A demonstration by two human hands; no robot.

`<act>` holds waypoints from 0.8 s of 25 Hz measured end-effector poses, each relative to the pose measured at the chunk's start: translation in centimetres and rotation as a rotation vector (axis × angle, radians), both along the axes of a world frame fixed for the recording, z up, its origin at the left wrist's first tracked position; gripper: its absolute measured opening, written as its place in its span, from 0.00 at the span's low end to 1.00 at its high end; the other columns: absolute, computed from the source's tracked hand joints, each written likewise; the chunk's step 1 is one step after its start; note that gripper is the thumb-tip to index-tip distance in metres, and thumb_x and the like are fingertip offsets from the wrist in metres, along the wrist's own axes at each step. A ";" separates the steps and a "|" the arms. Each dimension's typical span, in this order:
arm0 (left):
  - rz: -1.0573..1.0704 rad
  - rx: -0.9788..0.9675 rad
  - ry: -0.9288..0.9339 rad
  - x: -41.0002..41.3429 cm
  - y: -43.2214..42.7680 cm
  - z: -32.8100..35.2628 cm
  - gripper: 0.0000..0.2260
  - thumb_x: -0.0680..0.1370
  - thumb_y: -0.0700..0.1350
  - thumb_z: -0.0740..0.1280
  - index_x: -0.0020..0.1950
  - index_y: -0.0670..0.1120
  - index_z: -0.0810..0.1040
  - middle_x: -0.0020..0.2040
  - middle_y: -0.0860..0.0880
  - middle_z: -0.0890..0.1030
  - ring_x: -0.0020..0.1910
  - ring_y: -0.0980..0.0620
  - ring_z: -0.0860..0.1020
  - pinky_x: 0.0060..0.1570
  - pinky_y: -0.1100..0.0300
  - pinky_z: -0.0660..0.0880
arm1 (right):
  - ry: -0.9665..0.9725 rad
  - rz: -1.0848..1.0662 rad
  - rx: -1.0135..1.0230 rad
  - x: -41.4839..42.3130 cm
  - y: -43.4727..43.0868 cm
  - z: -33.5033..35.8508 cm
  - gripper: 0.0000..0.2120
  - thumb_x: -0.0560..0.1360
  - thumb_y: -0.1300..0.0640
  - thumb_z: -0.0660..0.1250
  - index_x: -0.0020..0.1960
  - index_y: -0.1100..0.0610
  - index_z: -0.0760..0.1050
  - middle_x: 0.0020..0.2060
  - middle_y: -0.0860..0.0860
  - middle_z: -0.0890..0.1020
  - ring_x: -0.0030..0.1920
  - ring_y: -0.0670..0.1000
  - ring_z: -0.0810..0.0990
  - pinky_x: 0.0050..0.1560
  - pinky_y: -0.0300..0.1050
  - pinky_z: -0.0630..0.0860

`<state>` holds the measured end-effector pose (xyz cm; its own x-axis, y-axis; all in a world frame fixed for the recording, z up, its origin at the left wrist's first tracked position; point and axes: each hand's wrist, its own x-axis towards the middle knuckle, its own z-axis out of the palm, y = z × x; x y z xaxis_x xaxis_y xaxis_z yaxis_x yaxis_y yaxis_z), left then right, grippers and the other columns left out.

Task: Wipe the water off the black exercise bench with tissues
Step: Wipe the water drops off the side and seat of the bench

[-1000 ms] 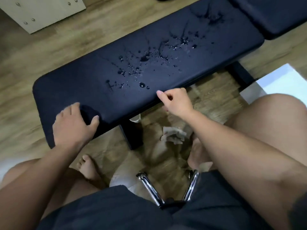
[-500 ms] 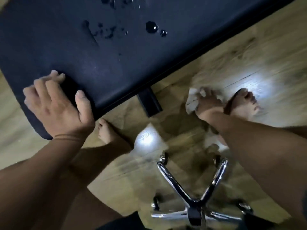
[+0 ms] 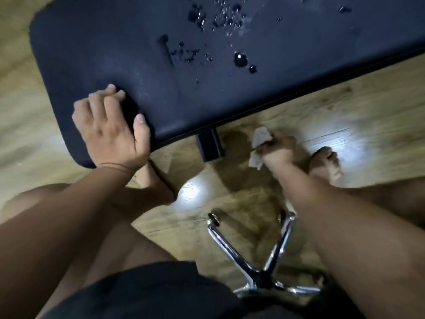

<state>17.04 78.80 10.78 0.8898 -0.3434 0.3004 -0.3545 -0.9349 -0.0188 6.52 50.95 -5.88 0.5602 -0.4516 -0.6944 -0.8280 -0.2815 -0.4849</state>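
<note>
Right hand low over the wooden floor, fingers curled tight around a crumpled tissue that sticks out above and below them. Left hand lies on the black exercise bench near its corner, fingers loosely together, thumb apart. Water droplets sit farther along the bench.

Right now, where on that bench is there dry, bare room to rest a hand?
The bench is dry and bare between the left hand and the droplets, and along the near edge below them. Toward the far side the drops crowd together. On the floor, the right hand grips a tissue beside the bench leg.
</note>
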 end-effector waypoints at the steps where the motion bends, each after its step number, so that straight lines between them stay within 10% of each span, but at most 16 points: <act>1: 0.009 0.008 0.025 0.0 -0.2 0.1 0.22 0.81 0.55 0.53 0.60 0.39 0.72 0.61 0.37 0.76 0.55 0.36 0.72 0.57 0.46 0.64 | 0.026 -0.004 -0.008 -0.3 1.4 1.6 0.18 0.74 0.58 0.65 0.64 0.56 0.76 0.61 0.58 0.77 0.62 0.58 0.75 0.52 0.36 0.67; 5: 0.068 0.064 0.107 0.2 -0.9 0.8 0.22 0.78 0.54 0.56 0.60 0.37 0.72 0.61 0.35 0.74 0.55 0.32 0.71 0.57 0.41 0.65 | -0.348 0.065 0.081 -2.6 6.9 9.0 0.16 0.72 0.63 0.63 0.57 0.53 0.79 0.54 0.56 0.76 0.54 0.58 0.77 0.61 0.52 0.74; 11: 0.121 0.077 0.308 -0.1 -1.3 2.7 0.27 0.80 0.55 0.54 0.69 0.36 0.72 0.70 0.37 0.72 0.66 0.34 0.69 0.68 0.42 0.64 | -0.794 -0.288 -0.176 0.3 1.6 16.4 0.17 0.66 0.67 0.59 0.47 0.46 0.70 0.43 0.49 0.78 0.44 0.50 0.77 0.50 0.44 0.75; 16: 0.051 0.051 0.456 -0.3 -0.8 4.4 0.24 0.82 0.52 0.59 0.74 0.39 0.67 0.75 0.41 0.67 0.72 0.38 0.65 0.71 0.41 0.63 | -0.713 -0.635 -0.152 2.0 3.4 16.6 0.12 0.67 0.66 0.57 0.46 0.53 0.71 0.47 0.58 0.76 0.43 0.53 0.75 0.49 0.48 0.75; 20: 0.096 0.094 0.562 0.1 -1.6 5.5 0.23 0.83 0.52 0.59 0.74 0.40 0.65 0.73 0.42 0.65 0.70 0.39 0.65 0.69 0.40 0.64 | -0.661 -0.512 0.055 2.3 11.9 19.1 0.15 0.68 0.69 0.63 0.46 0.51 0.69 0.51 0.52 0.67 0.39 0.50 0.74 0.38 0.27 0.69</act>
<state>17.12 77.25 16.27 0.9325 -0.2555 -0.2554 -0.2475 -0.9668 0.0636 8.81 62.81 13.25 0.5945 -0.7362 -0.3233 -0.3872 0.0903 -0.9176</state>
